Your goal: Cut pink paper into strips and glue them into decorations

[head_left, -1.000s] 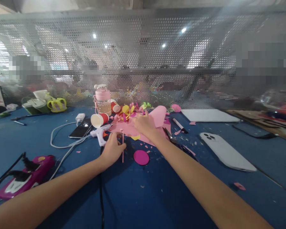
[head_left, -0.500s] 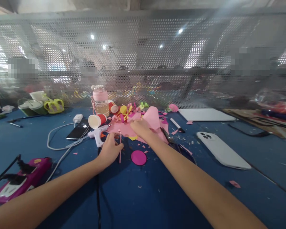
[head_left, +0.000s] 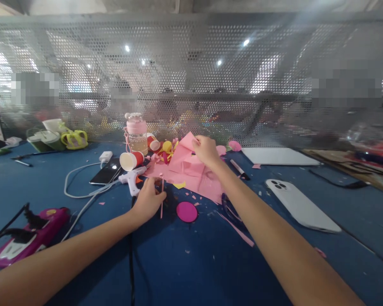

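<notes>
On the left, the thin pink stick (head_left: pixel 162 206) wants a light pinch — firm enough not to roll, soft enough not to bend — with knuckles kept off the white glue gun (head_left: pixel 133 179) just beside them. On the right, the raised pink sheet (head_left: pixel 180 154) is best turned slowly by its edge, so it neither creases nor drags the pink paper (head_left: pixel 210 187) beneath.

The left hand (head_left: pixel 147 203) has its grip nearly closed, the stick at the fingertips with its ends beyond them. The magenta disc (head_left: pixel 187 211) lies on the blue surface (head_left: pixel 191 263), right of the stick and apart from it. The right hand (head_left: pixel 207 149) pinches the sheet near its upper right edge — most of it spreads left of that grip.
</notes>
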Tool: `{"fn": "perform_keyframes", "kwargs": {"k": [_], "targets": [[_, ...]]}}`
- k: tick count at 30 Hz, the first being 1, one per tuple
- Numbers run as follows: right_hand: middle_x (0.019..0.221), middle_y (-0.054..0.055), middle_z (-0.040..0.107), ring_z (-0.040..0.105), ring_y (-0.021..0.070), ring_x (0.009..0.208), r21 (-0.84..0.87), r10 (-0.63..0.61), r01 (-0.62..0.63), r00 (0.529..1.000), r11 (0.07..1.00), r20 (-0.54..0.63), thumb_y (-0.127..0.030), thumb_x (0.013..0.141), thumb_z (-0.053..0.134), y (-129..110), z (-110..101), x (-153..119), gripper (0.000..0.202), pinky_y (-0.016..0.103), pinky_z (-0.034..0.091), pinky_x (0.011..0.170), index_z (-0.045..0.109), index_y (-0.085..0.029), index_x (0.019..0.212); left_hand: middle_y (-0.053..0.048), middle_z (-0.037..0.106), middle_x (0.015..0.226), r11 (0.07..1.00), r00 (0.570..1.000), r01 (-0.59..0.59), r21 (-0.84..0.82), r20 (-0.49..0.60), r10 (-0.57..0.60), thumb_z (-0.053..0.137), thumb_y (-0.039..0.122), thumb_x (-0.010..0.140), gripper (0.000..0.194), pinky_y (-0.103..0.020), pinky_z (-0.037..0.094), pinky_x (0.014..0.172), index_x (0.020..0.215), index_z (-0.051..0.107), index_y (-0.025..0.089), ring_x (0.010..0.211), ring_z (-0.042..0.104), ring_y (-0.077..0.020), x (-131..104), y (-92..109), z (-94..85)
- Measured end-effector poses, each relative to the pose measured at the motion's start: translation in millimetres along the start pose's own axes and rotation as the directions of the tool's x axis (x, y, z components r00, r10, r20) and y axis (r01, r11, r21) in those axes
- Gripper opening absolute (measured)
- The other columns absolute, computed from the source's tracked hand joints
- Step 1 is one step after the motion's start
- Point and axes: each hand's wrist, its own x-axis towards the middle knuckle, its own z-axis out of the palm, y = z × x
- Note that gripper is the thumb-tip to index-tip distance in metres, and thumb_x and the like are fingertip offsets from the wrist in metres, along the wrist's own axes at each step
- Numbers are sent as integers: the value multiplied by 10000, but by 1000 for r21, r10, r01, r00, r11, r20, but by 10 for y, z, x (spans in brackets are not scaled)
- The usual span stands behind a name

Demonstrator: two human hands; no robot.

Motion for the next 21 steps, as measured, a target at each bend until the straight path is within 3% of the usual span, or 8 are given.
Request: {"fn": "perform_keyframes", "kwargs": {"k": [6, 11, 14, 17, 19, 20, 21], "targets": [[1053, 176, 620, 556, 262, 1004, 110, 17, 10, 971, 994, -240, -175, 884, 296, -29, -304, 27, 296, 320, 394, 794, 527, -111, 1056, 8, 507, 790, 1000, 1000, 15, -16, -15, -15, 533, 40, 626, 321, -269, 444, 613, 925, 501, 155, 592, 509, -105, -4, -7, -2], [936, 139, 628, 586, 245, 913, 253, 72, 87, 826, 964, -559, -145, 863, 350, -74, -648, -41, 224, 339, 403, 786, 545, -137, 973, 17, 497, 806, 998, 1000, -10, -65, -30, 8, 557, 71, 630, 335, -240, 440, 573, 947, 497, 163, 548, 485, -76, 0, -54, 11], [885, 131, 622, 589, 240, 884, 269, 130, 86, 709, 959, -693, -100, 810, 391, -55, -844, -73, 211, 342, 409, 762, 560, -90, 935, 14, 492, 835, 997, 999, -18, -77, -46, 15, 579, 96, 632, 335, -233, 441, 573, 950, 498, 166, 541, 475, -63, 13, -71, 13], [817, 79, 620, 591, 208, 831, 356, 227, 94, 615, 930, -755, -57, 742, 383, 66, -965, -31, 221, 333, 417, 714, 580, -106, 830, 10, 487, 836, 998, 998, -17, -68, -61, 13, 590, 123, 646, 333, -240, 446, 586, 962, 489, 160, 555, 475, -67, 18, -63, 7], [742, 43, 616, 592, 195, 791, 448, 316, 96, 580, 889, -751, -77, 734, 380, 194, -991, 36, 205, 325, 416, 664, 575, -136, 714, 12, 480, 828, 998, 997, -14, -55, -72, 10, 589, 133, 658, 344, -248, 451, 594, 982, 474, 157, 560, 476, -72, 14, -49, 2], [712, 33, 614, 593, 194, 778, 492, 352, 98, 582, 865, -734, -90, 731, 387, 258, -991, 72, 197, 322, 415, 640, 564, -145, 665, 14, 474, 822, 999, 997, -12, -47, -76, 8, 589, 130, 659, 356, -251, 454, 598, 991, 465, 155, 562, 477, -74, 10, -41, 0], [703, 30, 617, 595, 194, 777, 524, 355, 112, 616, 844, -703, -95, 726, 387, 315, -985, 103, 197, 320, 414, 621, 554, -151, 637, 17, 468, 813, 999, 997, -8, -38, -79, 5, 592, 122, 654, 368, -254, 457, 604, 996, 458, 155, 566, 479, -77, 5, -34, -1]]}}
